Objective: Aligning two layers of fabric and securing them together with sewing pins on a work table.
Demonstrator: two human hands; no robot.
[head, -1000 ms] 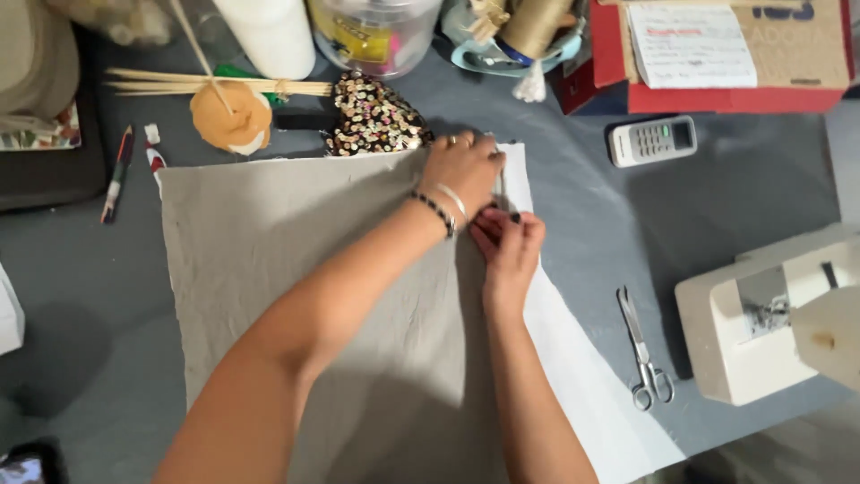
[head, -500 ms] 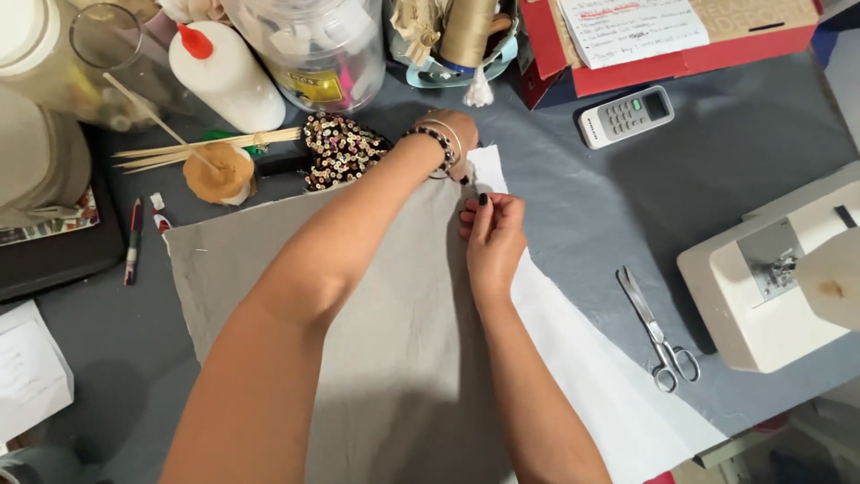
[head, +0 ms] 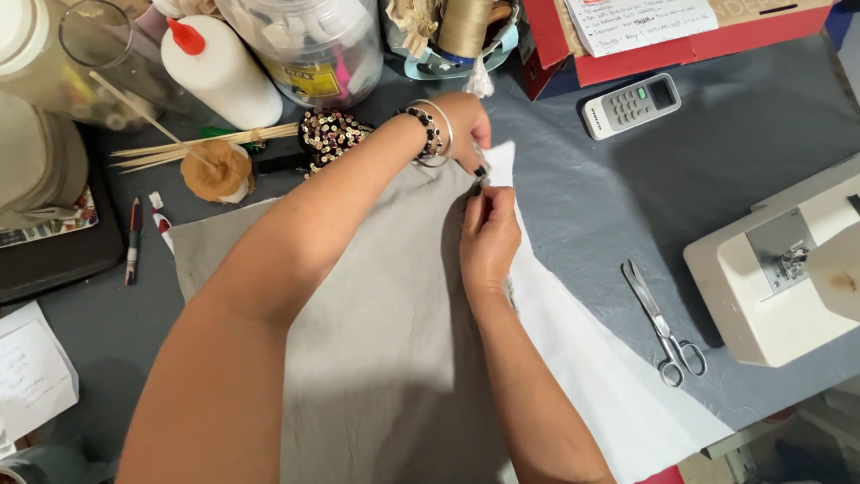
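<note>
Head camera, steeply down, close

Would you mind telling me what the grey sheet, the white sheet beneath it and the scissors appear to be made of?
The grey sheet looks like matte woven cloth, perhaps linen or cotton: soft creases, no shine. The white sheet under it lies flatter, with crisp straight edges; paper or stiff fabric, hard to tell. The scissors look all metal, with a bright silvery gleam on blades and handles.

Matt grey cloth; shiny metal scissors.
</note>
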